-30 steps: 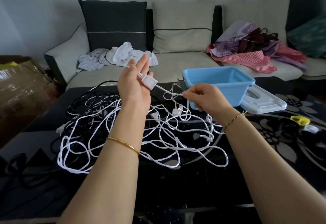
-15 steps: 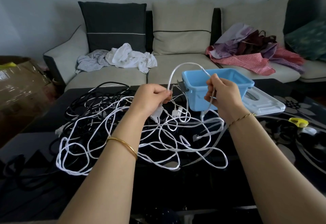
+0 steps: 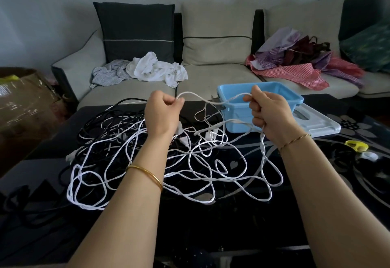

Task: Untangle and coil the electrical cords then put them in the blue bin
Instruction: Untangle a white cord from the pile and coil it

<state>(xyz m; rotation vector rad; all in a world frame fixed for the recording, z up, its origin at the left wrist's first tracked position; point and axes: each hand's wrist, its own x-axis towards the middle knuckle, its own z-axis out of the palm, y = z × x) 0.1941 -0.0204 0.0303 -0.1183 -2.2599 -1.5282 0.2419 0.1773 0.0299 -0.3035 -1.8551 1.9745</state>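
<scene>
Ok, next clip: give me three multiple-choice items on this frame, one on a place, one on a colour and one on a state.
1. Where does the blue bin stand?
A. on the sofa
B. on the dark table, just beyond the right hand
C. on the floor

2. What colour is the cord stretched between the two hands?
A. black
B. yellow
C. white

3. What is the left hand doing?
A. pinching the cord
B. lying flat on the table
C. reaching into the bin

Answers:
1 B: the bin sits on the tabletop behind the right hand's knuckles.
2 C: the strand arcing from one grip to the other is white.
3 A: its curled fingers close on the cord at the left end of the arc.
</scene>
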